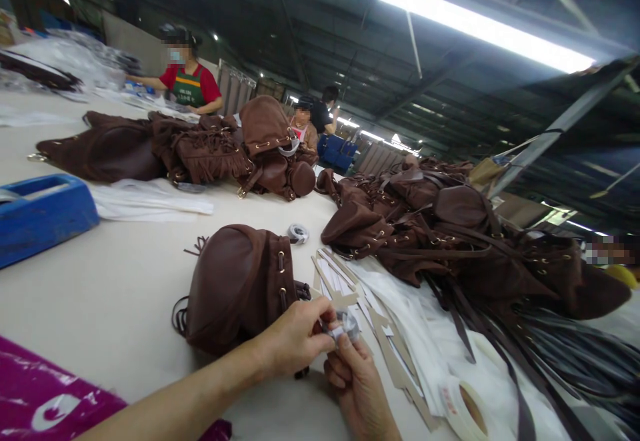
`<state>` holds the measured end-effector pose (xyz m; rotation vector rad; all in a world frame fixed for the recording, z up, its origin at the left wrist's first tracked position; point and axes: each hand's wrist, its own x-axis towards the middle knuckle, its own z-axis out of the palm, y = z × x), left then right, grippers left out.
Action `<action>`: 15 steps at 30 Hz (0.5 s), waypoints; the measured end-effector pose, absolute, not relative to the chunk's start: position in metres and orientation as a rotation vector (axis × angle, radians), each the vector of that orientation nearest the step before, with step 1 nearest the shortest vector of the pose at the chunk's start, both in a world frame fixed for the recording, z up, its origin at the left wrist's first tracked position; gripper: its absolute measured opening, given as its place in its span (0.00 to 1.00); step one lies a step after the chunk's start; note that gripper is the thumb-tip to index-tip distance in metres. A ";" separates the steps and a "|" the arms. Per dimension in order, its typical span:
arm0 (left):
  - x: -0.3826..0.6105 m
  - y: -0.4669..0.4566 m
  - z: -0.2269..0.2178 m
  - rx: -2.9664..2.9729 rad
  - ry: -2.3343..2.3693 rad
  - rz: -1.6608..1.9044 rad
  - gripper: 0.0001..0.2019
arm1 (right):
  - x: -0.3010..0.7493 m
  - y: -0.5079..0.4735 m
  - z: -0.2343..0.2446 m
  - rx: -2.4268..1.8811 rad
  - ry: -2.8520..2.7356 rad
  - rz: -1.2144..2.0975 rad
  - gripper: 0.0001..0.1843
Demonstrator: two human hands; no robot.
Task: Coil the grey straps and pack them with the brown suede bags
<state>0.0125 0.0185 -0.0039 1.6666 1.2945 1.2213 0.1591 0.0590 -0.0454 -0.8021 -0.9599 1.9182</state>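
In the head view, the left hand (295,334) and right hand (357,388) are close together over a cream table (120,294), both closed on a small silvery wad (346,326), perhaps tape. The left pinches it from above between thumb and fingers, while the right comes up from below with its fingers curled in. Just left of the left hand lies a brown leather drawstring bag (235,288). Right of the hands, tan card strips (395,361) rest on white sheets, and a white tape roll (463,408) lies beyond them. A small coil (298,233) sits ahead of the hands, with heaped brown bags (425,228) to the far right. Well ahead, a co-worker in a red shirt (189,80) reaches across the table.
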 end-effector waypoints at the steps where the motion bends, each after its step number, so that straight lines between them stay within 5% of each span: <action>1: 0.015 0.018 -0.005 1.712 1.302 1.285 0.05 | 0.157 0.059 -0.045 -0.805 -0.949 1.899 0.21; 6: 0.023 0.016 -0.013 2.113 1.325 1.430 0.12 | 0.153 0.059 -0.045 -0.795 -0.898 1.844 0.22; 15: 0.024 0.016 -0.018 2.866 1.641 1.120 0.15 | 0.155 0.058 -0.036 -0.573 -0.675 2.105 0.24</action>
